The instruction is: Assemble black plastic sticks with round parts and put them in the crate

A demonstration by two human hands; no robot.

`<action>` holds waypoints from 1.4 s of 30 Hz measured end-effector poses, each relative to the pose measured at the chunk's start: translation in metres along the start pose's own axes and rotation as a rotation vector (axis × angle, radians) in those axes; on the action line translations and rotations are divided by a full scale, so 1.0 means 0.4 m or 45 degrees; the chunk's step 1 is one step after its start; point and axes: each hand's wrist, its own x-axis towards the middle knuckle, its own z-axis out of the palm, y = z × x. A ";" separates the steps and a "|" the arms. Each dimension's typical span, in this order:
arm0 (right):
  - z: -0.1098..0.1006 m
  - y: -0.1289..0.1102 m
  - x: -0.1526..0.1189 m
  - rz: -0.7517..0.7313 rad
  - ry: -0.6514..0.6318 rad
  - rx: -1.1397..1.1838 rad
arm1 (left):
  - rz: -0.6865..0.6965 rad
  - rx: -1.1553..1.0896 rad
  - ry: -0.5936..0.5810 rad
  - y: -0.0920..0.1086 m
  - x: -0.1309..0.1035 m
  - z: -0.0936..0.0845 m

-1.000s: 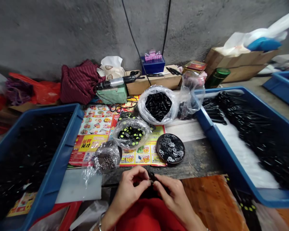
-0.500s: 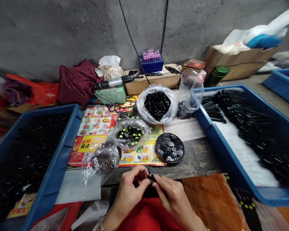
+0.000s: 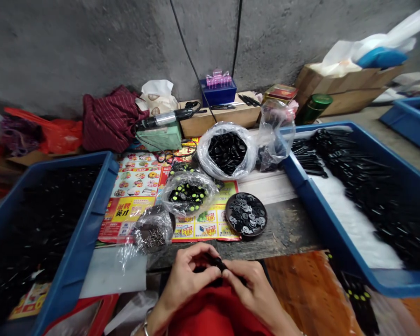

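At the bottom middle, above a red garment, my left hand [image 3: 192,270] and my right hand [image 3: 245,277] meet around a small black part [image 3: 218,263]. Thumb and fingers of both hands pinch it, so most of its shape is hidden and I cannot tell its kind. Just beyond the hands stands a round dish [image 3: 247,214] of flat black and grey pieces. To its left are an open plastic bag [image 3: 189,193] of black parts with yellow-green dots and a dish of small screws [image 3: 154,237] in clear film. Behind sits a bag of black oval pieces [image 3: 227,151].
Blue trays full of black parts flank the bench, one on the left [image 3: 87,219] and one on the right [image 3: 303,200]. A silver electric screwdriver [image 3: 166,119] lies on a green box [image 3: 161,139]. Cardboard boxes and a green tin [image 3: 315,107] line the wall.
The hands have shifted slightly, with the fingers closing nearer together over the black part, now less visible. The whole view has moved a little; the things on the bench stay in place.
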 end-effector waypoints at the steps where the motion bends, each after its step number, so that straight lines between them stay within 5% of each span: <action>1: 0.001 0.001 0.000 0.001 0.008 0.010 | 0.006 0.001 0.005 0.000 0.000 0.000; 34: -0.007 0.003 0.025 0.184 -0.093 0.270 | 0.070 0.036 0.101 -0.003 0.019 0.010; 39: -0.018 0.012 0.041 0.364 -0.175 0.563 | -0.016 -0.026 -0.015 -0.001 0.044 -0.013; 42: -0.032 0.019 0.051 0.314 -0.244 0.472 | 0.043 0.215 -0.165 0.005 0.051 -0.032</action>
